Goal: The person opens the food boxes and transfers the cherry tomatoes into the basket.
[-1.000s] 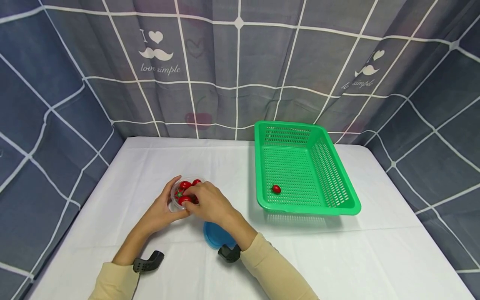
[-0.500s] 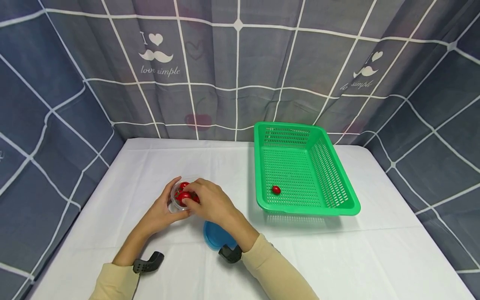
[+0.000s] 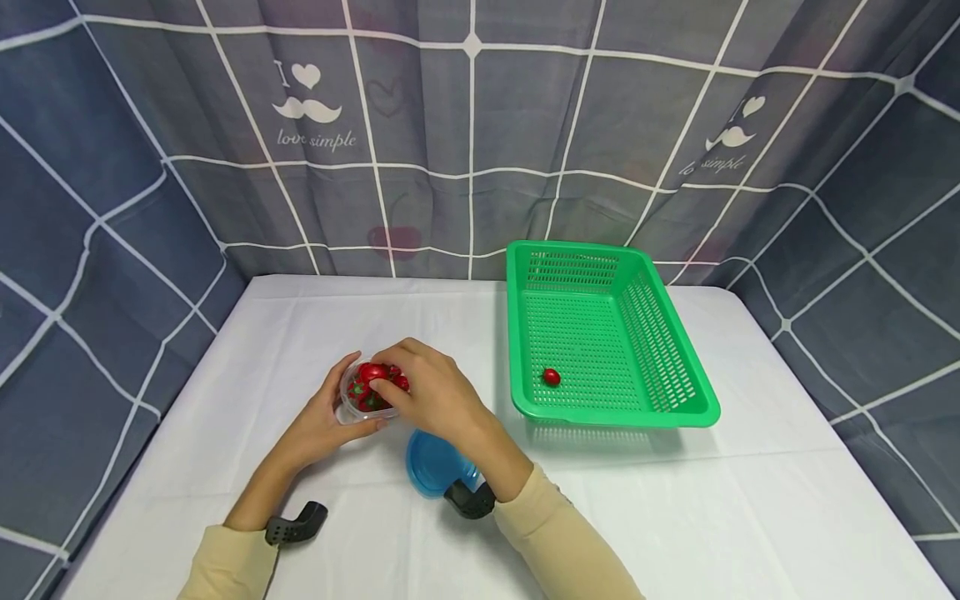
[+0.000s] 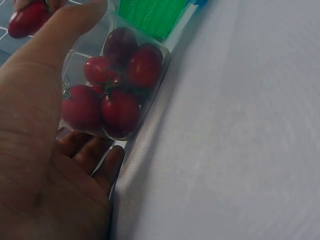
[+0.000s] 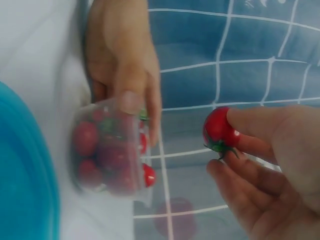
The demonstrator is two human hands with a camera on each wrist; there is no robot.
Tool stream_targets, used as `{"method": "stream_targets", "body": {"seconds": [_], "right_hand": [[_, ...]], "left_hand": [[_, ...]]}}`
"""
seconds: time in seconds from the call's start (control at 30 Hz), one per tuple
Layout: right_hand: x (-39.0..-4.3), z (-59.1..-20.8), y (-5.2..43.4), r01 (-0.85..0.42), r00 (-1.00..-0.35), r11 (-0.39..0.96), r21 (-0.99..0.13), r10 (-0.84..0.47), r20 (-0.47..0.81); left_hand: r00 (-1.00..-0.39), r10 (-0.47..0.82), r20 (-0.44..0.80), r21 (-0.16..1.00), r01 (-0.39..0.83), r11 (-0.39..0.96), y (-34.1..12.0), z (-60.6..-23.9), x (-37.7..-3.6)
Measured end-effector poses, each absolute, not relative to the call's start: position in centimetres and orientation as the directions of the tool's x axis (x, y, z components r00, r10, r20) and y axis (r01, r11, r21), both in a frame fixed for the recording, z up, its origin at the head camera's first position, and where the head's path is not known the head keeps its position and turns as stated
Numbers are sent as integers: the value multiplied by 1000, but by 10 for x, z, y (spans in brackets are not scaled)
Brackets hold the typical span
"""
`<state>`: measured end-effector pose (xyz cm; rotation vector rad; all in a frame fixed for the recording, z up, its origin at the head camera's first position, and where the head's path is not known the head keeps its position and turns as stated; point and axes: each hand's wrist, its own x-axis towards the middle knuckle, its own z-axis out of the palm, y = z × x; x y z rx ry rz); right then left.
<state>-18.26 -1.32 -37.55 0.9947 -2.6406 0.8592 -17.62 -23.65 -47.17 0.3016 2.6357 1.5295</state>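
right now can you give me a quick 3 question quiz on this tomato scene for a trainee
1. True or false: the green basket holds exactly one cherry tomato.
2. What does the right hand pinch? A) blue lid B) cherry tomato C) basket rim
3. Fill in: the left hand grips the clear ____ of tomatoes.

Key
1. True: one tomato lies inside.
2. B, the cherry tomato; the blue lid lies on the table.
3. Tub.

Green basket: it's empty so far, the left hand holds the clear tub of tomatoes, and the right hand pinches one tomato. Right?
Not quite. The green basket is not empty: the head view shows one tomato already lying on its floor. The rest stands: the left hand holds the clear tub of tomatoes, and the right hand pinches one tomato.
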Motion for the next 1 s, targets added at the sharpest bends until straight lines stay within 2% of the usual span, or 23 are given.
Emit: {"method": "stream_targets", "body": {"seconds": [0.4, 0.77, 1.0], "right_hand": [[-174, -350, 8, -683, -730, 531, -501, -493, 473], [-175, -332, 33, -694, -713, 511, -506, -396, 578], [-177, -328, 49, -675, -728, 514, -529, -348, 591]], "left_hand": [[-980, 198, 28, 853, 126, 506, -236, -473, -177], [-982, 189, 27, 841, 125, 527, -234, -472, -178], [-984, 179, 11, 836, 107, 537, -233, -472, -177]]}}
